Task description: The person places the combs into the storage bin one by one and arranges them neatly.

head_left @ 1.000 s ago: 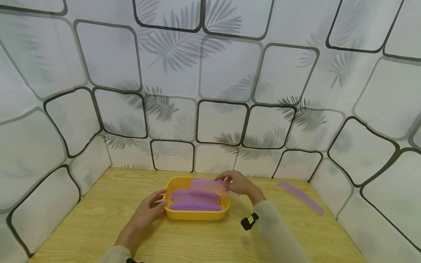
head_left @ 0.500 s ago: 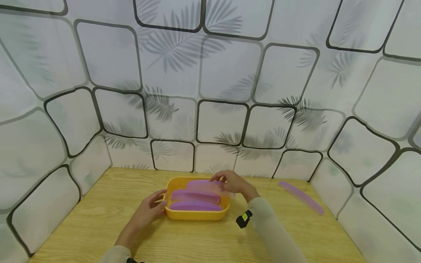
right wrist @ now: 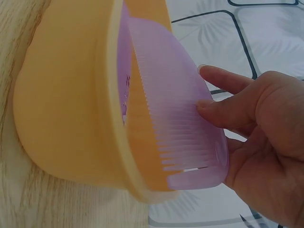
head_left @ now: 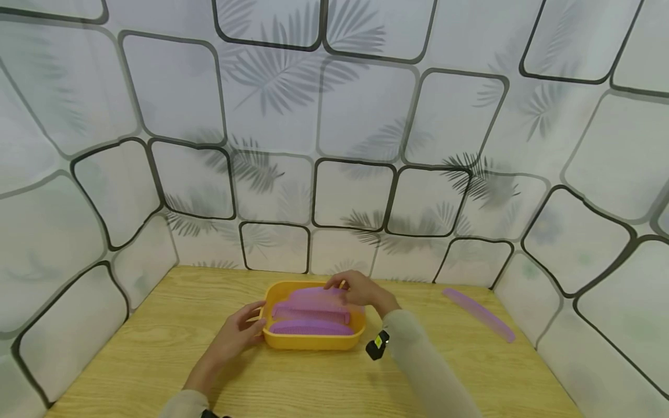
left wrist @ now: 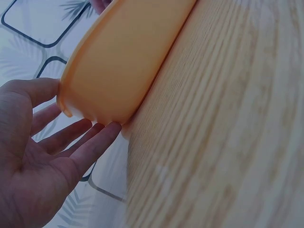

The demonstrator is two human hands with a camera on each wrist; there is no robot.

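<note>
In the head view a yellow plastic basket [head_left: 313, 343] stands on the table. My left hand [head_left: 240, 331] holds its left end; in the left wrist view the thumb lies at the rim and other fingertips touch the end wall. My right hand [head_left: 358, 290] pinches a translucent purple comb [right wrist: 173, 90] by its curved back, between thumb and fingers. Its teeth face into the basket, over the back part. Two more purple combs lie inside, a middle comb [head_left: 308, 315] and a front comb [head_left: 310, 328]. The held comb's lower edge overlaps the middle one.
Another purple comb [head_left: 479, 314] lies slantwise on the wood-grain table [head_left: 157, 331], to the right of the basket. Patterned white walls [head_left: 345, 191] enclose the table at the back and both sides. The back wall stands close behind the basket.
My right hand has moved left and slightly inward with the comb, which now sits farther left over the basket's back part. The left hand and basket have stayed put.
</note>
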